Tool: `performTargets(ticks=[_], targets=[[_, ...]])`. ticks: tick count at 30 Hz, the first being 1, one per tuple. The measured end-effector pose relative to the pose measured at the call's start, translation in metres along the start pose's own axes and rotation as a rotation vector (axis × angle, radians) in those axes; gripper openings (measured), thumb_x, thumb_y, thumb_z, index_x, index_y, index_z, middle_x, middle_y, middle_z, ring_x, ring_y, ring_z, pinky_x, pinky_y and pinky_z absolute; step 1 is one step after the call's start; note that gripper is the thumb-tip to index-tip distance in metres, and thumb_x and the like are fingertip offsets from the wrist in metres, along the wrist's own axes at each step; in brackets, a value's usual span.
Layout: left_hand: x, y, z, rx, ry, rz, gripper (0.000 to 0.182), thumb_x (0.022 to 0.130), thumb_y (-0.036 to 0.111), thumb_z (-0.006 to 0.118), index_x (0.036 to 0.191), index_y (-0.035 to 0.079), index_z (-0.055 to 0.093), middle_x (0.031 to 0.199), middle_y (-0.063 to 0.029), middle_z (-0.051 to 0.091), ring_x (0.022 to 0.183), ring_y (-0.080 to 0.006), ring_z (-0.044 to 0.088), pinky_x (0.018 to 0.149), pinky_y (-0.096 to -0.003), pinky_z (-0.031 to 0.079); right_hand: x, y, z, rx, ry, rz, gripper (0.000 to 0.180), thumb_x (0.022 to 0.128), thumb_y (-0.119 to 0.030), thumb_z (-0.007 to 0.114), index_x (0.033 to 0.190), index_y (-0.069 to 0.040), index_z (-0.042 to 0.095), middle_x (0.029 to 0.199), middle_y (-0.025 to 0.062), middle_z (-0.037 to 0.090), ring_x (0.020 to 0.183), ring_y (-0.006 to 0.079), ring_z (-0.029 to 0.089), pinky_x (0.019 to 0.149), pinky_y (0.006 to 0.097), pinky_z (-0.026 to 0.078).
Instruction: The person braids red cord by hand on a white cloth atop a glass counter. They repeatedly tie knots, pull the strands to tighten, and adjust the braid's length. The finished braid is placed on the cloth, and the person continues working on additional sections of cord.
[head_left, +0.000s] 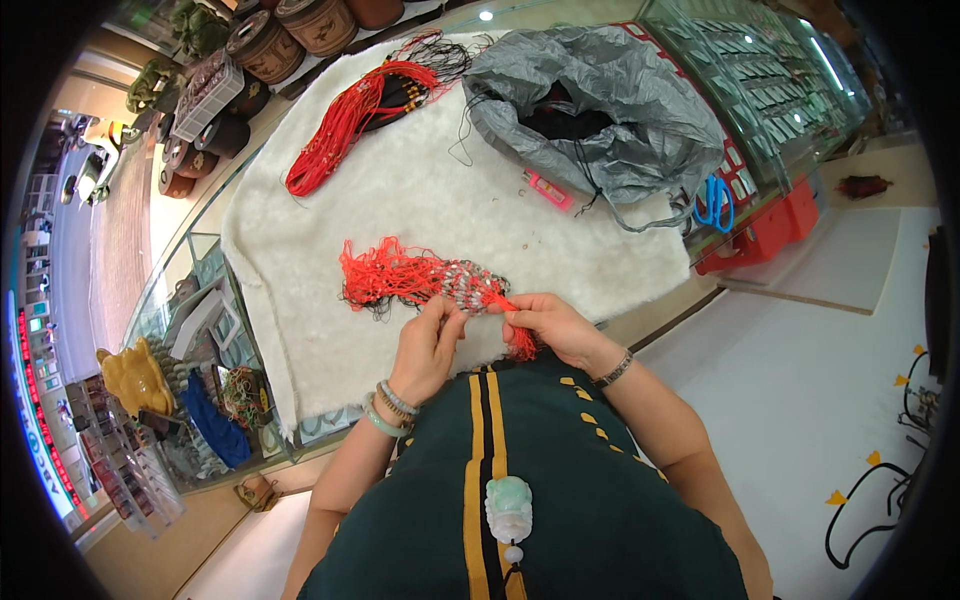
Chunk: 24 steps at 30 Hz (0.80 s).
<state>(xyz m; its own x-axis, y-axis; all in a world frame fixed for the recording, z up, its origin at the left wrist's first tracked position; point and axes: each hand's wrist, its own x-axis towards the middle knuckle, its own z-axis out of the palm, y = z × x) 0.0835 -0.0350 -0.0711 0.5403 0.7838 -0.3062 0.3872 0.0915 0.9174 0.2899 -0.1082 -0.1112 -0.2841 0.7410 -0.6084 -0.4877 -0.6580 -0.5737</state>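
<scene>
A bundle of red and black cords (397, 274) with small silvery beads lies on a white fleece cloth (360, 202) in front of me. My right hand (551, 321) grips the bundle near its right end, and loose red ends hang below the thumb and fingers. My left hand (431, 341) is at the bundle's lower edge, thumb and forefinger pinched together by the beads. A thin strand may be between those fingertips; it is too small to make out. Farther up the cloth rests a second bundle of red cords (337, 131) with black cords beside it.
A grey plastic bag (645, 127) sits open at the back right, dark inside. Near it lie a pink lighter (547, 190) and blue-handled scissors (714, 204). A glass display case (757, 90) borders the right. Lidded pots (266, 45) line the far left; a yellow carved figure (135, 376) stands left.
</scene>
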Motion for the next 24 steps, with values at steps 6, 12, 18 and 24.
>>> performTargets(ticks=[6,12,18,24], targets=[[0.077,0.055,0.021,0.257,-0.084,0.249,0.021,0.092,0.019,0.066,0.090,0.000,0.059,0.071,-0.0109,0.062,0.060,-0.0220,0.058,0.056,-0.0313,0.045,-0.004,0.004,0.002,-0.351,0.129,-0.113,0.022,0.098,-0.014,0.052,0.107,0.002,0.064,0.073,0.0018,0.062,0.063,0.0088,0.055,0.060,0.0244,0.045],[0.134,0.066,0.015,0.467,-0.165,0.473,0.043,0.079,0.015,0.075,0.119,0.001,0.064,0.115,-0.0180,0.063,0.085,-0.0315,0.065,0.079,-0.0382,0.053,-0.008,0.000,-0.001,-0.667,0.208,-0.161,0.022,0.098,-0.017,0.052,0.094,0.000,0.064,0.065,0.0012,0.059,0.057,0.0089,0.052,0.054,0.0267,0.043],[0.073,0.034,-0.057,0.460,-0.060,0.352,0.074,0.068,0.021,0.085,0.134,0.005,0.054,0.123,-0.0157,0.061,0.113,-0.0333,0.058,0.101,-0.0402,0.045,-0.005,-0.015,0.014,-0.463,0.122,-0.053,0.024,0.098,-0.019,0.051,0.096,0.000,0.066,0.060,0.0018,0.051,0.056,0.0122,0.047,0.057,0.0318,0.041],[0.028,0.018,-0.048,0.383,-0.184,0.452,0.091,0.063,0.023,0.090,0.141,0.006,0.045,0.141,-0.0150,0.049,0.132,-0.0322,0.045,0.108,-0.0435,0.037,0.005,-0.076,0.077,-0.772,-0.216,-0.325,0.023,0.098,-0.017,0.049,0.097,-0.001,0.065,0.075,0.0073,0.059,0.067,0.0184,0.052,0.066,0.0332,0.045]])
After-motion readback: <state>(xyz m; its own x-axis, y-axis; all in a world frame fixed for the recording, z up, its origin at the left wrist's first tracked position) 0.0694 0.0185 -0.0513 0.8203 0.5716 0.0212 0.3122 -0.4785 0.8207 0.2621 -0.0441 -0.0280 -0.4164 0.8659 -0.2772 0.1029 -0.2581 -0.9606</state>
